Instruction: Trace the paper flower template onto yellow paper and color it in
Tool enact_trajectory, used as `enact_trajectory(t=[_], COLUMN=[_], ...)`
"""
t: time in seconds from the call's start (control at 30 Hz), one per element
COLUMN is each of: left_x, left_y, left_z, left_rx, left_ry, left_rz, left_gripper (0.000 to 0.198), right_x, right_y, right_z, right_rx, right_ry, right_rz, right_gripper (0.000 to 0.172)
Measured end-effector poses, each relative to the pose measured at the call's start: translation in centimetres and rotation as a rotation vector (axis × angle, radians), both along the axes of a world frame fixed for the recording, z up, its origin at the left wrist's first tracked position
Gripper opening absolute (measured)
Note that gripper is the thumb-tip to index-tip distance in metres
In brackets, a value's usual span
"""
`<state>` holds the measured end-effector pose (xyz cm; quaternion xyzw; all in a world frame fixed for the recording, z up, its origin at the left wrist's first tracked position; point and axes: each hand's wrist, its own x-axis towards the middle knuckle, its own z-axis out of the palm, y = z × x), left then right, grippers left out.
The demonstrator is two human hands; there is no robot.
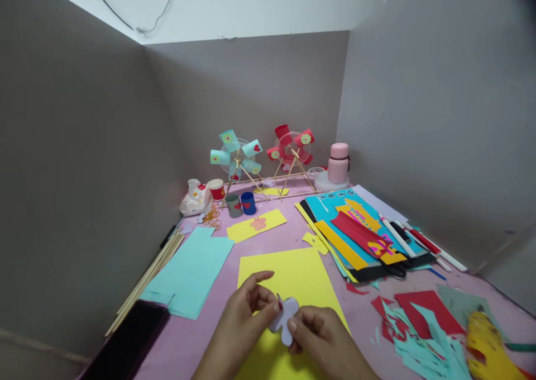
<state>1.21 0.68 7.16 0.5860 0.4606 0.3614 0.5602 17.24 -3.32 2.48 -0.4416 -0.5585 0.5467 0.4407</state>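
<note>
A small lilac paper cutout (287, 314) with rounded lobes, shaped like a butterfly or flower, is pinched between my two hands. My left hand (251, 310) grips its left side between thumb and fingers, the index finger raised. On its lower right edge, my right hand (314, 332) has thumb and fingers closed. Beneath both hands lies a yellow paper sheet (288, 268) on the pink tabletop. Further back, a yellow strip (240, 232) carries a pink butterfly cutout (258, 223).
Two pinwheel-like paper wheels, one blue (237, 155) and one red (292, 147), stand on stick frames at the back. Blue sheets (188, 274) and a phone (128, 341) lie left. Stacked coloured papers (335, 212), markers (397, 236) and paper scraps (422, 335) lie right. Grey partitions enclose the table.
</note>
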Motion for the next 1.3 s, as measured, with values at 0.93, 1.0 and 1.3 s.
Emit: enact_trajectory(t=[0.93, 1.0, 1.3], left_x=[-0.1, 0.2, -0.6], left_y=[-0.2, -0.1, 0.3], left_z=[0.4, 0.2, 0.5], left_rx=[-0.020, -0.052, -0.040], left_ry=[-0.052, -0.061, -0.099], left_rz=[0.151, 0.123, 0.219], left_gripper=[0.051, 0.054, 0.046], right_x=[-0.4, -0.5, -0.3], right_y=[-0.1, -0.2, 0.0], right_z=[-0.3, -0.3, -0.5], right_rx=[-0.021, -0.024, -0.056], right_ry=[0.040, 0.044, 0.068], right_rz=[0.010, 0.004, 0.023], right_gripper=[0.054, 0.054, 0.054])
